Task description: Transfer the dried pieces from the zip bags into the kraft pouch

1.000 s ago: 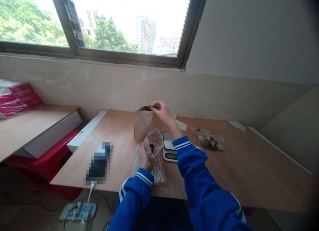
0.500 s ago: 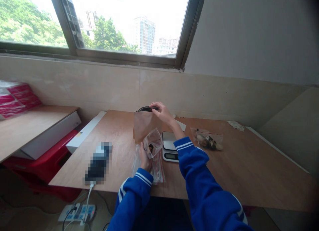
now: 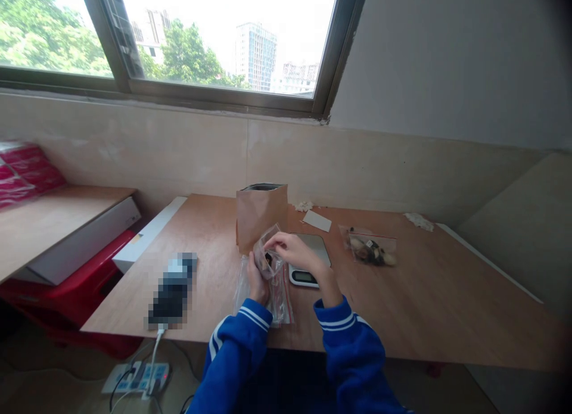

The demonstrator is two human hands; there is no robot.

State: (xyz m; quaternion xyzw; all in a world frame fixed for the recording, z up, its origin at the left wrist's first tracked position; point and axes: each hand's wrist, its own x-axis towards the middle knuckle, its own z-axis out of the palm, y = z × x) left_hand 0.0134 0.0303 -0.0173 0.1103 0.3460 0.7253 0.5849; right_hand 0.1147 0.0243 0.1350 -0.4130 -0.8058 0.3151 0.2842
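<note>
My left hand point(image 3: 258, 282) grips a clear plastic box point(image 3: 263, 265), tilted, with a small dark piece point(image 3: 269, 258) inside. At the mouth of the box is my right hand point(image 3: 292, 250), its fingers pinched together; whatever they hold, if anything, is too small to make out. Just behind stands a brown paper pouch point(image 3: 261, 214), upright with its dark-lined top open. Clear zip bags point(image 3: 281, 301) lie flat under my left hand. A kitchen scale point(image 3: 305, 277) sits beneath my right wrist, partly covered by it.
A zip bag of dark and pale pieces point(image 3: 372, 249) lies to the right. Behind the scale are a white card point(image 3: 317, 220) and white crumpled scraps point(image 3: 304, 206). On the left, a blurred-out phone point(image 3: 172, 292) has a cable point(image 3: 157, 348) running over the table edge to a power strip point(image 3: 138, 378).
My right hand has come down from the paper pouch's opening to the clear box. My left hand still holds the box in nearly the same place.
</note>
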